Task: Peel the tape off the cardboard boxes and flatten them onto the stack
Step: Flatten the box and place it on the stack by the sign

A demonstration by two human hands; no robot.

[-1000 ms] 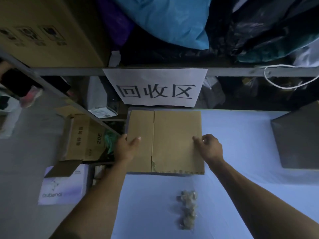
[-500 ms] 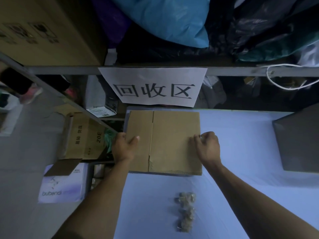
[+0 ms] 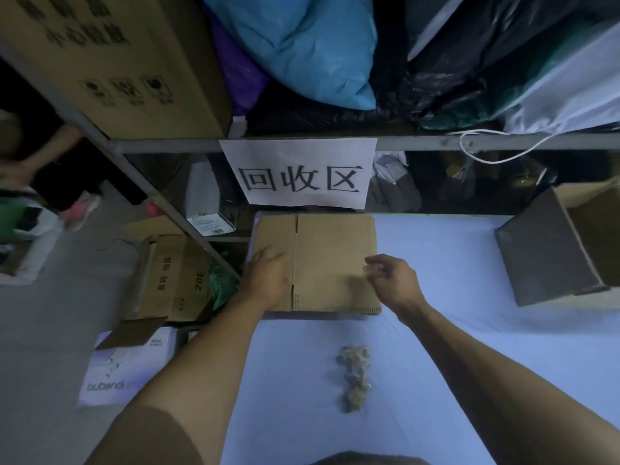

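A flattened brown cardboard box (image 3: pixel 332 253) lies at the back left of the pale blue table (image 3: pixel 453 330), on top of the stack, under a white paper sign. My left hand (image 3: pixel 268 276) rests flat on its left flap, fingers spread. My right hand (image 3: pixel 391 280) hovers over the box's right edge with loosely curled fingers and nothing in them. A clump of crumpled peeled tape (image 3: pixel 355 377) lies on the table in front of the box. An open, standing cardboard box (image 3: pixel 553 250) sits at the right edge.
A metal shelf rail (image 3: pixel 469 142) runs above the table, loaded with bags and a big carton (image 3: pixel 110 62). On the floor to the left are an open carton (image 3: pixel 174 276) and a white box (image 3: pixel 124 367). Another person's arm (image 3: pixel 40 156) shows at far left.
Both hands have let go of the flattened box's side edges. The left hand now lies flat on it, the right hand has lifted slightly off its right edge.
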